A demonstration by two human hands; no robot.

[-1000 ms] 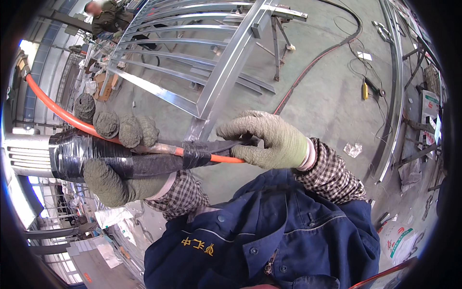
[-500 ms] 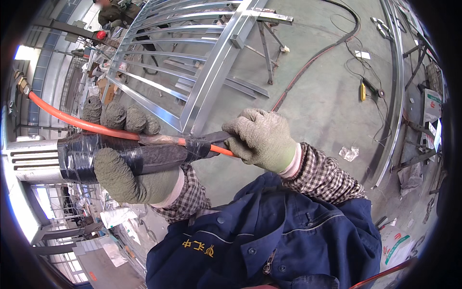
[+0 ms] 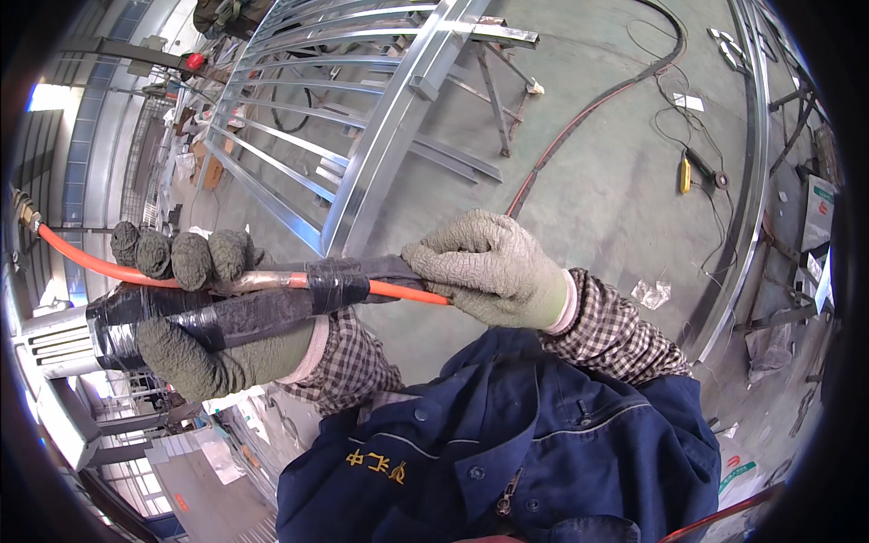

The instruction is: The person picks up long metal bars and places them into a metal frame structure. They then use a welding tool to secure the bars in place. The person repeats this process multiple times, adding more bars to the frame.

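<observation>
My left hand [image 3: 204, 357], in a grey-green coated glove, is wrapped around a thick tool body bound in black tape [image 3: 240, 319]. At the tool's left end sits a pale vented housing [image 3: 63, 342]. An orange hose [image 3: 90, 258] runs along the top, under my left fingers, with a brass-coloured fitting [image 3: 29, 215] at its far left end. Black tape [image 3: 337, 288] binds the hose to a dark fabric sleeve [image 3: 391, 268]. My right hand [image 3: 493, 271], gloved alike, is closed on that sleeve's right end, the orange hose passing just below its fingers.
A slatted shiny metal frame [image 3: 385, 136] rests on trestles [image 3: 493, 100] ahead. A dark hose [image 3: 575, 122] curves over the floor. A yellow-and-black tool [image 3: 685, 172] lies among thin cables. A long metal beam [image 3: 759, 181] runs along the right. Another person [image 3: 226, 16] is at the far left.
Both hands and the taped tool sit slightly lower; the left hand and tool have shifted left. The right hand still grips the sleeve. The surroundings have shifted slightly in view.
</observation>
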